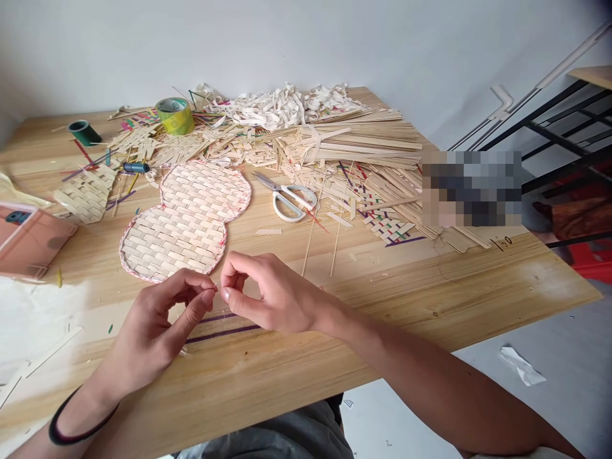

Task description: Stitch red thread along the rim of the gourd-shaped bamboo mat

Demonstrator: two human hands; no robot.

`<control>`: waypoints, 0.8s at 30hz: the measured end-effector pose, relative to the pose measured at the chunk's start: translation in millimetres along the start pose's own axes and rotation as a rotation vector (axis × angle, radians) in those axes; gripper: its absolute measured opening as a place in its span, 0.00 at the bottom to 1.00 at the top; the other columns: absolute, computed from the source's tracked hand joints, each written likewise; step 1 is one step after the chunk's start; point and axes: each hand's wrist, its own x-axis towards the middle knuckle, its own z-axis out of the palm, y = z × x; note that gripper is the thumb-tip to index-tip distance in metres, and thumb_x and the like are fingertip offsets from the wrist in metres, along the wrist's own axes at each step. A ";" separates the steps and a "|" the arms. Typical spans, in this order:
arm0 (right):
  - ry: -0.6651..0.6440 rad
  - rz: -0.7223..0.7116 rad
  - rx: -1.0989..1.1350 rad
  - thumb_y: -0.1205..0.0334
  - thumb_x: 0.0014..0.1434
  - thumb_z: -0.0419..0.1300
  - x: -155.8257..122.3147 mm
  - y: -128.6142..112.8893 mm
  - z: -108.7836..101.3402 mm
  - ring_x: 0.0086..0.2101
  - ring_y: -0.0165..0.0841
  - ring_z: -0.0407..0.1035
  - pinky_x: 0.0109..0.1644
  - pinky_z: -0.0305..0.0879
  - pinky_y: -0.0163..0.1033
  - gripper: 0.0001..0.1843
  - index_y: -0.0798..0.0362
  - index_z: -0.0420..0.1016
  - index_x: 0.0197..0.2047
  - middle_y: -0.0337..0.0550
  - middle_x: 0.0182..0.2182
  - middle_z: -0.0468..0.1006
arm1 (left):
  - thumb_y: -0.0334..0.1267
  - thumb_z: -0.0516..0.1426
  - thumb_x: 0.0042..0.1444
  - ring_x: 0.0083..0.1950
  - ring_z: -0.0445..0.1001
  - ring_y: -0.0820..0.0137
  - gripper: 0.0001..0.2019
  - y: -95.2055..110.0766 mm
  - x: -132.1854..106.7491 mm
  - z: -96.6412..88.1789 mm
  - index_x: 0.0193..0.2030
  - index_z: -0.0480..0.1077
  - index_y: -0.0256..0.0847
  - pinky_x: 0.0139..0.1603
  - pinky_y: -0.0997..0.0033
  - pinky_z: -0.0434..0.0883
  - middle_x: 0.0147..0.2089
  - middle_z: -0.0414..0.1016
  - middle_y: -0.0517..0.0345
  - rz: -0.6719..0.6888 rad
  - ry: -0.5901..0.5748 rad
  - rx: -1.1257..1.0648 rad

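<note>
Woven mat (174, 239): flat on the table (306, 357), just beside the scissors (288, 199).
Left hand (160, 322): thumb and forefinger pinched together; I cannot tell on what.
Right hand (268, 293): fingertips narrowed too, contents unclear to me.

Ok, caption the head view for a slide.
Left hand and right hand close together near a woven mat, scissors and piled strips.

Cream-and-tan woven mat (205, 191), pink-and-white edging (249, 191)
</note>
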 end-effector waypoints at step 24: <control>-0.001 0.022 0.000 0.66 0.66 0.60 -0.3 -1.5 -0.9 0.33 0.31 0.69 0.41 0.64 0.37 0.05 0.51 0.67 0.38 0.36 0.31 0.74 | 0.44 0.58 0.72 0.34 0.75 0.74 0.08 2.8 -0.5 -0.8 0.45 0.76 0.44 0.34 0.78 0.71 0.36 0.78 0.63 0.025 0.045 0.025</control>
